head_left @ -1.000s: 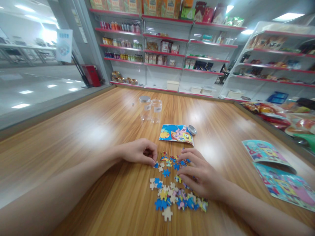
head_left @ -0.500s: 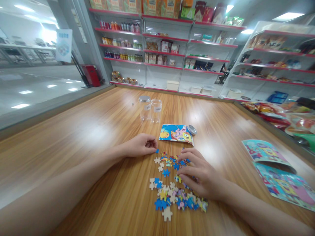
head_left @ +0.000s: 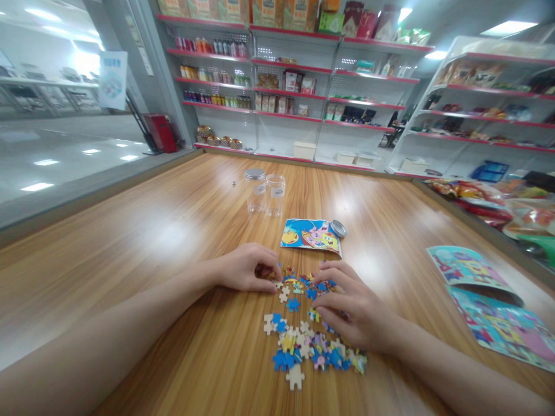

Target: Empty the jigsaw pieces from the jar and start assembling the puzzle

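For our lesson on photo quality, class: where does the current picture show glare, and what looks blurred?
Head view: pale glare patches on the brown wood-grain table; head view: washed-out white rectangular ceiling light; head view: blurred lettering on the white rectangular poster.

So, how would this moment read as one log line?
left hand at pale puzzle piece | right hand over puzzle pieces | lid at picture card's corner

Bright overhead light from ceiling lamps; glare patches whiten the surface. Wide-angle distortion slants the right-hand shelves. Fine detail on puzzle pieces is soft.
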The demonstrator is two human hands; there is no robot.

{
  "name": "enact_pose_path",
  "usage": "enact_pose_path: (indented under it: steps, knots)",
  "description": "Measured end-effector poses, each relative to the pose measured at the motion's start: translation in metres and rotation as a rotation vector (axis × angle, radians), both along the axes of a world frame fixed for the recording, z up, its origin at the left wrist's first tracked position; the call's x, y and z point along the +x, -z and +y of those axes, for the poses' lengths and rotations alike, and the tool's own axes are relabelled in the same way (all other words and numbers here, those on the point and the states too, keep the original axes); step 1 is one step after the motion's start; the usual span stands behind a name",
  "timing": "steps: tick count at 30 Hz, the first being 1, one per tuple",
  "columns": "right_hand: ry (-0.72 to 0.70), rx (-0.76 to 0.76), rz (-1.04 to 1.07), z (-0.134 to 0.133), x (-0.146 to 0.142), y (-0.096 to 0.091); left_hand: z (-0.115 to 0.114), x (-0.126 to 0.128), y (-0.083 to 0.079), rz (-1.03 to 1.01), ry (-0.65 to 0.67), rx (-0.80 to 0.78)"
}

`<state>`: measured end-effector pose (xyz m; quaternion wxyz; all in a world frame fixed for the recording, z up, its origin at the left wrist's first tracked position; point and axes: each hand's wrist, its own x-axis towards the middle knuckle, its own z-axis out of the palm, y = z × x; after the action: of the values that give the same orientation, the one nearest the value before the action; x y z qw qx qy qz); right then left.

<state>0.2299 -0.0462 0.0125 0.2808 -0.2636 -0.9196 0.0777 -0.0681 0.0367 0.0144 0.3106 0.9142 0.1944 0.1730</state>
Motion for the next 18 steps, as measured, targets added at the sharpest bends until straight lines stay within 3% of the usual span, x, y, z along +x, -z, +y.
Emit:
enact_pose_path:
  steps: [6,11,18]
  knots:
    - [0.0,0.005,0.008,-0.002,0.0,0.0,0.003,-0.002,-0.001,-0.008,0.044,-0.08]
    - [-0.008,0.018,0.018,-0.001,-0.001,-0.002,0.001,-0.003,0.0,-0.016,-0.018,-0.105]
    - [-0.004,0.011,0.015,0.0,0.0,0.001,-0.009,0.005,-0.003,0.047,0.045,0.136]
